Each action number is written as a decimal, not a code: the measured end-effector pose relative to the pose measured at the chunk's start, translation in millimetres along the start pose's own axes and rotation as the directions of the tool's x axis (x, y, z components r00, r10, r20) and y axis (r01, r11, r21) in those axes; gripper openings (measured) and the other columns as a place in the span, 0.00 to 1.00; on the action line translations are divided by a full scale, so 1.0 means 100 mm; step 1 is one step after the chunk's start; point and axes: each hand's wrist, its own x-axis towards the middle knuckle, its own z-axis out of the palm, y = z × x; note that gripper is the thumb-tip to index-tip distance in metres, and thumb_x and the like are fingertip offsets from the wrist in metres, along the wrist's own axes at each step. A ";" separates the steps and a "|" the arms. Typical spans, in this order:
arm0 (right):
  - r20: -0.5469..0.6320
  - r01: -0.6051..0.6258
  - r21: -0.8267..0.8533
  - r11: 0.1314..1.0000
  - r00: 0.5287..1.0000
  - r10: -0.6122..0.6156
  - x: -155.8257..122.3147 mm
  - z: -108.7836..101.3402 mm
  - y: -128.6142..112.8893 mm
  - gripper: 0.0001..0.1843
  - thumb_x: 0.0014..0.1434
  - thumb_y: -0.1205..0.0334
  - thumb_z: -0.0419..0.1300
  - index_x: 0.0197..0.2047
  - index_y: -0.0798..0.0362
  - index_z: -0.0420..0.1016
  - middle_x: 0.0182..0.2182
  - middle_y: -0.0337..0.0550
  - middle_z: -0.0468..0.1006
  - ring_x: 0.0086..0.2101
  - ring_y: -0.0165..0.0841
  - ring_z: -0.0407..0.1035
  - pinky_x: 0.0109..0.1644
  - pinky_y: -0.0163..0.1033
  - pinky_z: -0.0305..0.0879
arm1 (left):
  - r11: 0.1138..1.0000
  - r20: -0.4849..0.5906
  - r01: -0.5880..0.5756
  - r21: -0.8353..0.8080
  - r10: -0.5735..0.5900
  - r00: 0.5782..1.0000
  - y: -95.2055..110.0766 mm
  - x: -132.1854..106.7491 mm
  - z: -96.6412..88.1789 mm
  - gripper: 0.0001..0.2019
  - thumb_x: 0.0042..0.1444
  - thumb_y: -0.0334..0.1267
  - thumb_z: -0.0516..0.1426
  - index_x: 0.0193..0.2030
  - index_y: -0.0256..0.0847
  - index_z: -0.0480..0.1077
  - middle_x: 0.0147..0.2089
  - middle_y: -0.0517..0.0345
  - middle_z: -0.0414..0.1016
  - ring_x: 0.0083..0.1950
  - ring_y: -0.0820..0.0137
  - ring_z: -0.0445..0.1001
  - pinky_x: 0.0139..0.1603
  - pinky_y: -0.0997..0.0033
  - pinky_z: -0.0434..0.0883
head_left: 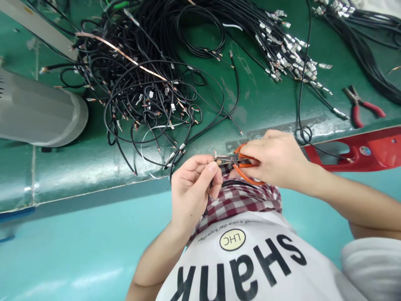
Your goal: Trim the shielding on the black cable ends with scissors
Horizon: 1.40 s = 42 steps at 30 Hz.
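Observation:
My left hand pinches the end of a thin black cable in front of my chest, just below the green table's front edge. My right hand is closed round orange-handled pliers; their jaws meet the cable's tip beside my left fingertips. The cable's lower part runs down behind my left hand. A large tangle of black cables with metal terminals lies on the table ahead.
A bundle of cables with silver connectors lies at the back right. Red-handled pliers rest at the right. A red plastic part sits along the right front edge. A grey cylindrical machine part stands at the left.

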 end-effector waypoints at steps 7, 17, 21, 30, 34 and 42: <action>0.027 0.011 -0.060 0.998 1.000 -0.009 0.02 -0.04 -0.02 0.14 0.62 0.56 0.59 0.28 0.54 0.73 0.23 0.37 0.77 0.23 0.30 0.65 0.35 0.40 0.50 | 1.000 -0.004 -0.011 0.014 0.011 1.000 -0.03 0.00 -0.03 0.04 0.61 0.36 0.60 0.41 0.38 0.72 0.25 0.62 0.70 0.20 0.82 0.64 0.18 0.84 0.60; 0.205 -0.056 0.124 0.991 0.978 0.030 0.03 -0.11 -0.01 0.18 0.62 0.52 0.61 0.24 0.52 0.69 0.22 0.35 0.76 0.22 0.29 0.60 0.32 0.40 0.46 | 0.998 -0.007 -0.032 0.052 0.033 0.999 -0.05 -0.04 -0.04 0.07 0.60 0.37 0.61 0.42 0.37 0.72 0.25 0.61 0.71 0.21 0.82 0.64 0.19 0.85 0.60; 0.187 -0.059 0.112 0.992 0.982 0.038 0.01 -0.11 -0.01 0.20 0.63 0.49 0.60 0.24 0.53 0.70 0.22 0.37 0.75 0.22 0.29 0.60 0.33 0.40 0.46 | 0.996 -0.020 -0.051 0.077 0.052 0.998 -0.07 -0.05 -0.04 0.08 0.60 0.37 0.62 0.43 0.37 0.73 0.25 0.60 0.71 0.21 0.82 0.65 0.19 0.84 0.61; 0.124 -0.033 0.054 0.998 0.992 0.026 -0.02 -0.09 -0.04 0.19 0.62 0.52 0.62 0.24 0.54 0.69 0.21 0.36 0.75 0.21 0.29 0.61 0.33 0.39 0.47 | 0.994 0.003 -0.084 0.064 0.084 0.996 -0.08 -0.07 -0.03 0.06 0.61 0.35 0.61 0.43 0.38 0.74 0.26 0.60 0.72 0.22 0.83 0.65 0.20 0.85 0.61; 0.156 -0.023 0.108 0.994 0.988 0.006 -0.04 -0.08 -0.05 0.19 0.63 0.52 0.61 0.24 0.53 0.69 0.21 0.34 0.75 0.21 0.29 0.61 0.31 0.40 0.45 | 0.995 -0.002 -0.083 0.062 0.083 0.997 -0.07 -0.09 -0.03 0.07 0.60 0.35 0.61 0.44 0.37 0.73 0.26 0.60 0.72 0.22 0.82 0.66 0.20 0.85 0.62; 0.094 0.015 -0.055 0.998 0.996 -0.010 -0.06 -0.12 -0.08 0.12 0.60 0.56 0.62 0.28 0.54 0.73 0.24 0.38 0.79 0.23 0.32 0.67 0.34 0.40 0.48 | 0.994 -0.011 -0.084 0.068 0.085 0.996 -0.05 -0.12 0.00 0.06 0.60 0.36 0.62 0.43 0.37 0.73 0.26 0.60 0.71 0.22 0.82 0.65 0.19 0.84 0.61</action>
